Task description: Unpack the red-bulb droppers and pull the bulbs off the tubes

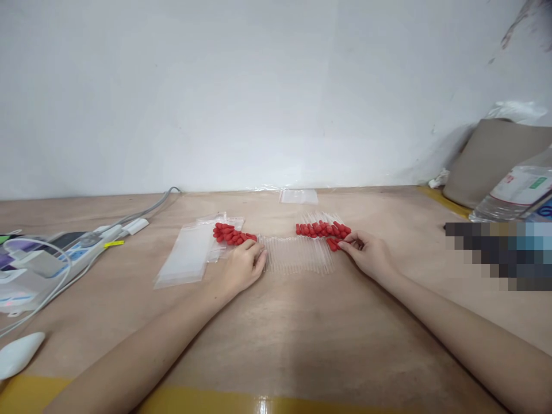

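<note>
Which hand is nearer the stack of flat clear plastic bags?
Left. The left hand rests just right of the stack of flat clear plastic bags; the right hand is farther right, beyond the clear tubes.

Red caps (pixel 322 229) at right-hand fingertips, red caps (pixel 233 234) beyond left hand, clear tubes (pixel 298 255) between, tan table (pixel 276 339), yellow edge tape (pixel 241 402)

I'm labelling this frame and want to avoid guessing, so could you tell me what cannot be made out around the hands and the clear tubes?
- Head view: left hand fingertips curl onto the clear tubes; any grip is hidden.
- Right hand fingertips meet a red cap; too small to tell pinch from touch.
- Tube count: transparent, overlapping.
- Right edge: pixelated patch hides things; water bottle cut off.
</note>
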A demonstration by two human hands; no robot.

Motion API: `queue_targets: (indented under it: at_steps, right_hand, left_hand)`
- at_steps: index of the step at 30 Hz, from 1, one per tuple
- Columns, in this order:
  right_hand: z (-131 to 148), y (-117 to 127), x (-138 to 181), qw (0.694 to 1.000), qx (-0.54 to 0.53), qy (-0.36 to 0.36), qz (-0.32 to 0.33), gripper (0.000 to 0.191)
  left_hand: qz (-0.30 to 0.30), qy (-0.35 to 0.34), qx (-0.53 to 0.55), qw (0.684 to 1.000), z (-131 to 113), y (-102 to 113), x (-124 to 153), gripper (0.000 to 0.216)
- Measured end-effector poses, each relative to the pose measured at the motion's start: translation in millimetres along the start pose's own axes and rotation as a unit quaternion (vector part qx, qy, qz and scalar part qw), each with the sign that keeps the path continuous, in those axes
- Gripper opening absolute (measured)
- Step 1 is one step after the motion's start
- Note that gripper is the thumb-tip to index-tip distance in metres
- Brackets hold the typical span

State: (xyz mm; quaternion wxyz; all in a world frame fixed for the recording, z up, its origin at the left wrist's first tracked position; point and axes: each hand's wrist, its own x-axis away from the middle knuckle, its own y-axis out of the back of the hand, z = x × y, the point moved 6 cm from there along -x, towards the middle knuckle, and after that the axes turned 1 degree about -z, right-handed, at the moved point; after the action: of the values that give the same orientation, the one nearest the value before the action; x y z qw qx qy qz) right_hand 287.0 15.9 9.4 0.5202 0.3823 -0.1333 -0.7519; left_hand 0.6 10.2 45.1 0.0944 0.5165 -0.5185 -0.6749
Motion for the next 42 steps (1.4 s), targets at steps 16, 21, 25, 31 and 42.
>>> queue_targets:
  at_steps: [16,21,25,31,42]
  right_hand:
    - [-1.5,1.7,-0.6,0.998,-0.011,0.045,-0.036,0.021]
    - [2.0,6.5,-0.6,0.995,0.033,0.063,-0.070,0.020]
    - [2.6,6.8,-0.2,0.993,0.042,0.071,-0.079,0.020]
    - [23.6,18.1,7.5,0.980,0.025,0.155,-0.118,0.020]
    - [106.1,-18.6,42.3,0.915,0.058,0.400,0.015,0.035]
  left_hand:
    - [0.063,-0.062,0.034,0.996,-61.6,-61.1,-97.4,0.027]
    - [0.028,-0.054,0.059,0.996,-63.2,-69.9,-103.7,0.022]
    - [-0.021,-0.026,0.062,0.998,-60.0,-66.2,-104.2,0.028]
    - [-0.123,-0.059,0.134,0.981,-44.5,-23.4,-65.9,0.022]
    - [-0.098,-0.189,0.178,0.961,-31.9,29.2,15.5,0.022]
